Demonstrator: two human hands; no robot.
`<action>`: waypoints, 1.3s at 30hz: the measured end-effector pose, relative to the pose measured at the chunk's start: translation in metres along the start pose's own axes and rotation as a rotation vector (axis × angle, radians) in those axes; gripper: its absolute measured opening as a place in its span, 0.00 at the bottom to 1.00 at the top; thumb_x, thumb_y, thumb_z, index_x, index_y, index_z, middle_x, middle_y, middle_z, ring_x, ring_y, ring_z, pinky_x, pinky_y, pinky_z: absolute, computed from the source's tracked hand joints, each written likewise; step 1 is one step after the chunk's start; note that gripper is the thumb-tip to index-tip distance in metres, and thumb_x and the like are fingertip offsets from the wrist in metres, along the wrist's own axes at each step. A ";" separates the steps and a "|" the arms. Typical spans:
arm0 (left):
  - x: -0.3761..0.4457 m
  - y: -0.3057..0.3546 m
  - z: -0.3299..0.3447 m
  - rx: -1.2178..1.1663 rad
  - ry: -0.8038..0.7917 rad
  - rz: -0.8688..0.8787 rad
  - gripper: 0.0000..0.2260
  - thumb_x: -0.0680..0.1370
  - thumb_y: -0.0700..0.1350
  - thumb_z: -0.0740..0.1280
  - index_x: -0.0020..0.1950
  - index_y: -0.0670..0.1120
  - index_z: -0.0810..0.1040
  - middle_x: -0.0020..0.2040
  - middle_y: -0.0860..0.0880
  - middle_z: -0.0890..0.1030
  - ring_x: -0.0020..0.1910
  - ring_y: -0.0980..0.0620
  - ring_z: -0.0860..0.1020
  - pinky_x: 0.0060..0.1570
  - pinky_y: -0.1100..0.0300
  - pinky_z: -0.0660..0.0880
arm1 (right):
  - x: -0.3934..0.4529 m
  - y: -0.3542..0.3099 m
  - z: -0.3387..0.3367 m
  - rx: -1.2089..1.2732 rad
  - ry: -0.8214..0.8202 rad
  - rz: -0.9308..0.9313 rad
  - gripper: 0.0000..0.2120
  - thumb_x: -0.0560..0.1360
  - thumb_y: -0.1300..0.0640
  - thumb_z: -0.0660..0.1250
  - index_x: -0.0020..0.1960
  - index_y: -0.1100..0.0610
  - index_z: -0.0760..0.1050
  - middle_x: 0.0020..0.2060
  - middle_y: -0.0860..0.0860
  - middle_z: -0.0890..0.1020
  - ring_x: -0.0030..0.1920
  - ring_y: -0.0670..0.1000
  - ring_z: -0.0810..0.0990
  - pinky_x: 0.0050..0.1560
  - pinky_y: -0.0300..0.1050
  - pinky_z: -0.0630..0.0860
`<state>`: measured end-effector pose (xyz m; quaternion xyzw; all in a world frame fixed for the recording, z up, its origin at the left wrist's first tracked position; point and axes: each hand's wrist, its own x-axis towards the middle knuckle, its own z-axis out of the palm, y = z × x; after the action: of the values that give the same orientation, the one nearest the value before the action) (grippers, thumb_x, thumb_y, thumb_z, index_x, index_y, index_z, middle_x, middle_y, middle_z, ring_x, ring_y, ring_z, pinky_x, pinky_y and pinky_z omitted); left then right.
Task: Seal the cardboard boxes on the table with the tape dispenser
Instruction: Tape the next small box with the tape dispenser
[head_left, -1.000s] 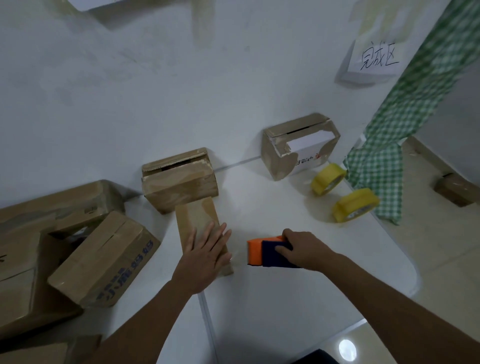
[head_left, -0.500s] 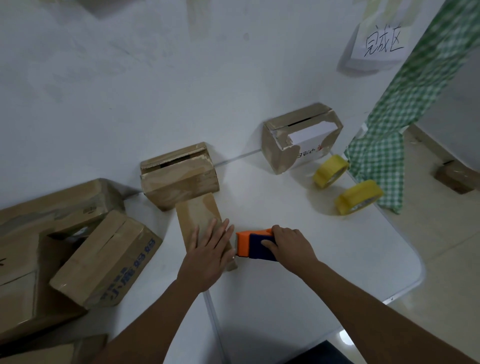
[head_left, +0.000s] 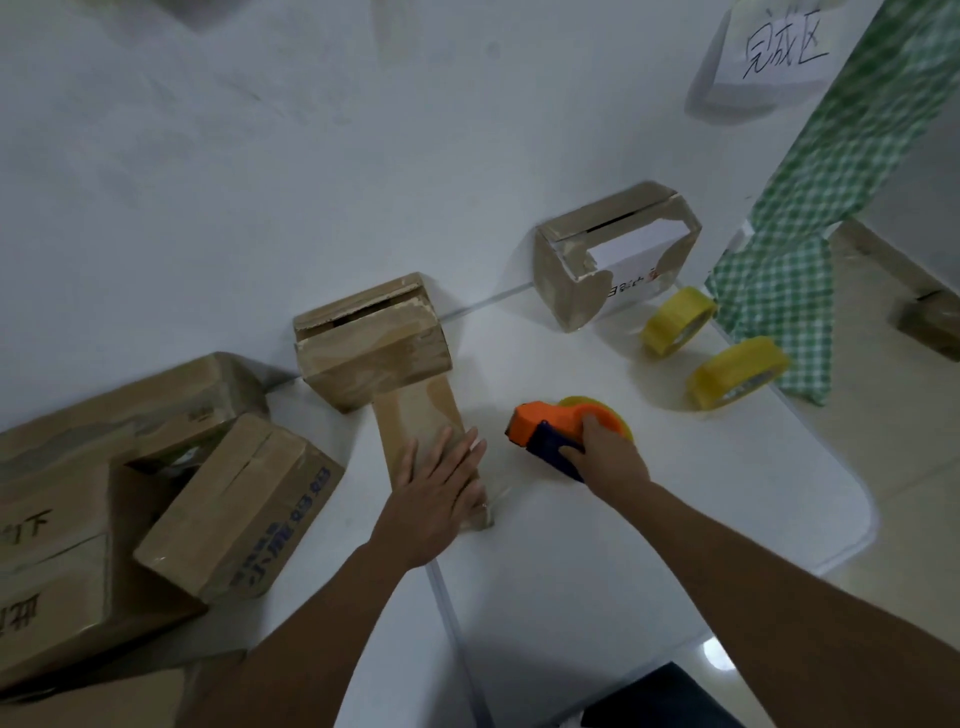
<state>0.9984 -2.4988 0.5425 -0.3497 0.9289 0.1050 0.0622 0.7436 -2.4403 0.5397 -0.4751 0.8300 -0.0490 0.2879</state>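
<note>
A white tabletop carries several brown cardboard boxes, the bulkiest stacked at the left. A flat, narrow brown cardboard box lies near the middle, and the left hand presses on it with straight fingers (palm down). Just right of it, the right hand grips the orange-and-blue tape dispenser. Two yellow tape rolls stand farther right.

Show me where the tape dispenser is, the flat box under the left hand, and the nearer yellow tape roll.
tape dispenser (head_left: 545, 432), head view, on its orange front body
flat box (head_left: 415, 410), head view, on its bare top beyond the fingers
nearer yellow tape roll (head_left: 727, 366), head view, on its outer yellow band
</note>
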 end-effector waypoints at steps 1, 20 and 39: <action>0.000 -0.001 0.000 -0.012 -0.003 -0.004 0.26 0.82 0.58 0.35 0.80 0.54 0.46 0.80 0.57 0.44 0.80 0.53 0.40 0.77 0.44 0.42 | -0.004 -0.002 0.009 0.003 -0.045 0.000 0.17 0.80 0.50 0.62 0.63 0.59 0.65 0.52 0.56 0.78 0.53 0.59 0.78 0.50 0.51 0.73; 0.001 -0.004 0.002 -0.128 0.001 0.005 0.24 0.83 0.55 0.38 0.80 0.57 0.45 0.80 0.61 0.42 0.78 0.59 0.36 0.76 0.46 0.38 | -0.058 -0.039 0.015 0.938 -0.260 0.005 0.13 0.74 0.61 0.72 0.56 0.59 0.72 0.40 0.54 0.85 0.39 0.47 0.82 0.40 0.36 0.76; -0.004 -0.018 0.003 0.067 -0.042 0.178 0.36 0.79 0.63 0.61 0.81 0.50 0.51 0.81 0.51 0.40 0.78 0.49 0.34 0.76 0.41 0.39 | -0.065 -0.037 0.027 0.735 0.007 -0.183 0.15 0.75 0.60 0.71 0.57 0.52 0.69 0.36 0.47 0.85 0.36 0.41 0.82 0.37 0.30 0.73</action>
<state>1.0139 -2.5088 0.5375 -0.2612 0.9578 0.0861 0.0838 0.8109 -2.4020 0.5591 -0.4121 0.7121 -0.3707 0.4308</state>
